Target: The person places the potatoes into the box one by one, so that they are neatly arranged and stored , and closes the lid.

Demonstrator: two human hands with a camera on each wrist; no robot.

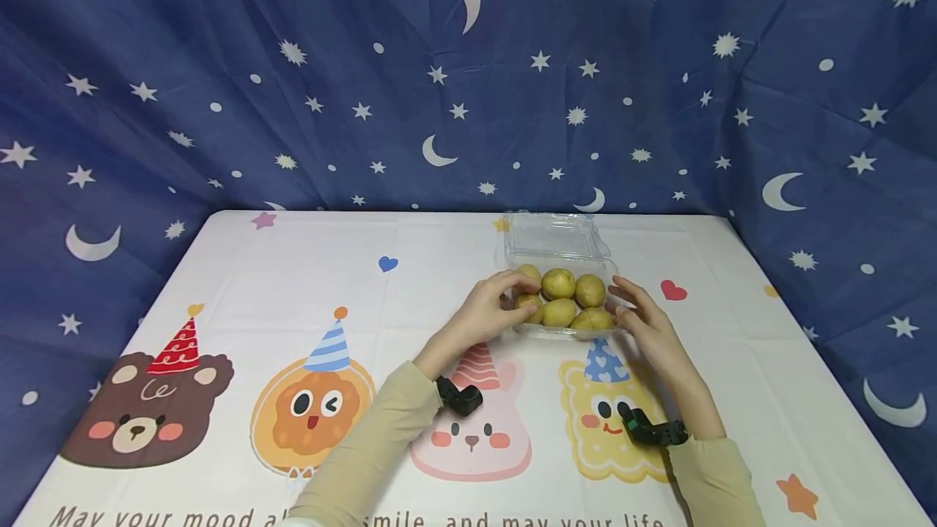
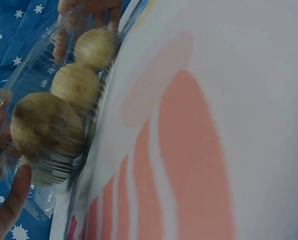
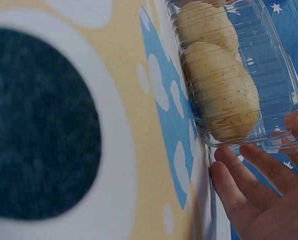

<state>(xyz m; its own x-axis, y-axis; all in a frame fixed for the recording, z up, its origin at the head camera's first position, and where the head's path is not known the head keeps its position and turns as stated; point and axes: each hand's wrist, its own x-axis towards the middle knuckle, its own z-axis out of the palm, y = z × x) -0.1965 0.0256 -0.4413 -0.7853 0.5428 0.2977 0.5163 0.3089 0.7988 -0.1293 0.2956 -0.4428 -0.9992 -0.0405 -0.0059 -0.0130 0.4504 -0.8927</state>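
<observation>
A clear plastic clamshell box (image 1: 560, 332) stands on the table with its lid (image 1: 549, 236) raised at the back. Several yellow-brown potatoes (image 1: 559, 313) lie inside in two rows. My left hand (image 1: 492, 304) reaches over the box's left edge, with forefinger and thumb around the near left potato (image 1: 525, 303); whether it pinches that potato is unclear. At the right side, my right hand (image 1: 644, 317) touches the wall with fairly straight fingers. In the right wrist view, its fingers (image 3: 246, 182) lie along the box's end, below a potato (image 3: 221, 90).
A white tablecloth (image 1: 454, 242) printed with cartoon animals, hearts and stars covers the table. Blue cloth (image 1: 351, 47) with moons and stars hangs behind and at both sides. Each wrist carries a small black camera, one on the left (image 1: 461, 398), one on the right (image 1: 654, 427).
</observation>
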